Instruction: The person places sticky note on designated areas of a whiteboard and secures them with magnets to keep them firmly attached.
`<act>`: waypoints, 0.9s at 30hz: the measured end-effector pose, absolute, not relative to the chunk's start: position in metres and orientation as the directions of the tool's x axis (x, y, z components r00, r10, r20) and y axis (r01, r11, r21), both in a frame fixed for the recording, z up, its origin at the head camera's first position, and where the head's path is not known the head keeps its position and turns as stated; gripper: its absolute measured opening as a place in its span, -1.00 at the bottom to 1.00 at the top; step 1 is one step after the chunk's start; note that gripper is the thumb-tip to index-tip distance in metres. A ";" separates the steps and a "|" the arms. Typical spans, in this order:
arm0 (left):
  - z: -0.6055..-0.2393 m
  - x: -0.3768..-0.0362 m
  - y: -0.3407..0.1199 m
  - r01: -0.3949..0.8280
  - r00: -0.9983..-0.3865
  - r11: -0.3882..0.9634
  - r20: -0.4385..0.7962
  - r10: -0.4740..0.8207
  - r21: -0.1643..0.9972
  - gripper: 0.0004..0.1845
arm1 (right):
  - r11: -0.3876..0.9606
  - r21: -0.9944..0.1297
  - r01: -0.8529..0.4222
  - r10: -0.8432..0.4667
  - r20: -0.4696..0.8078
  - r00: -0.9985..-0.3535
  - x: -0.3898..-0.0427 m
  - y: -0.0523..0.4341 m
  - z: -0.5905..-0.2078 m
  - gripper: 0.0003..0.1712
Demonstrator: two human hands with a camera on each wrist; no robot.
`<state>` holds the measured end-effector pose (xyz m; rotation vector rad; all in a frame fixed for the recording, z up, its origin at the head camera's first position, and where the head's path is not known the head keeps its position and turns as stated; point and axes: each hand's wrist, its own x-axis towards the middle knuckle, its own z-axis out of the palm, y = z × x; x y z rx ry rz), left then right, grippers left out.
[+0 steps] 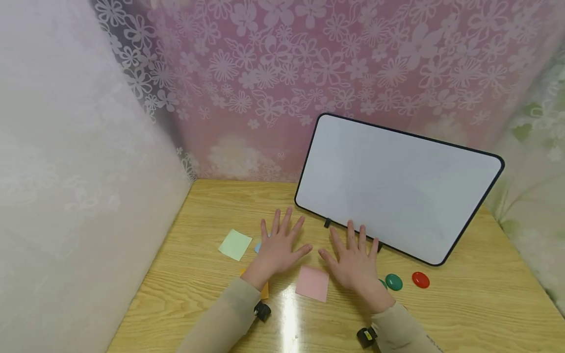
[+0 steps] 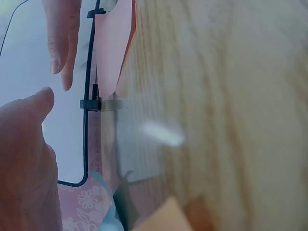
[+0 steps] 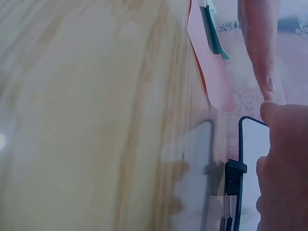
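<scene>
Lying on the table (image 1: 167, 294) between the two wrists, one edge lifted: pink note (image 1: 312, 283). Just beyond this note and to its left, above the table, left hand (image 1: 280, 245) with fingers straight and fanned wide. Just beyond it and to its right, right hand (image 1: 354, 260), likewise fanned wide, fingertips overlapping the lower edge of the board (image 1: 397, 181) in the head view; touching or apart, impossible to tell. Left of the pink note, partly covered by the left wrist, orange note (image 1: 265, 291); farther beyond on that side, mostly hidden behind the hand, blue note (image 1: 258, 247). Right of the pink note, two green discs (image 1: 394, 282), one partly behind the right wrist. Beyond the pink note and stretching rightward, the board, white with black rim and black feet (image 1: 327, 223). Well left of the pink note, green note (image 1: 235, 244); well right, past the discs, red disc (image 1: 421, 280). Far behind the pink note, flowered pink curtain (image 1: 265, 73).
</scene>
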<state>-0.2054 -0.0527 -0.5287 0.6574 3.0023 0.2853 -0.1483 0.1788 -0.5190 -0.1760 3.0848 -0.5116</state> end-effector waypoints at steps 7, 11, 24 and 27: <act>-0.521 -0.202 -0.053 0.439 -0.894 0.866 0.022 0.447 0.239 -0.11 | 0.939 -0.315 -0.136 -0.128 0.049 -0.991 -0.150 0.180 -0.517 -0.03; -0.520 -0.200 -0.056 0.425 -0.898 0.854 0.020 0.440 0.301 -0.15 | 0.927 -0.337 -0.164 -0.145 0.082 -0.986 -0.151 0.181 -0.514 -0.06; -0.514 -0.187 -0.065 0.307 -0.922 0.632 0.059 0.381 0.712 -0.32 | 0.867 -0.411 -0.281 -0.238 0.155 -0.959 -0.147 0.191 -0.502 -0.19; -0.512 -0.184 -0.065 0.292 -0.920 0.552 0.071 0.387 0.781 -0.33 | 0.855 -0.419 -0.306 -0.260 0.164 -0.951 -0.148 0.193 -0.500 -0.21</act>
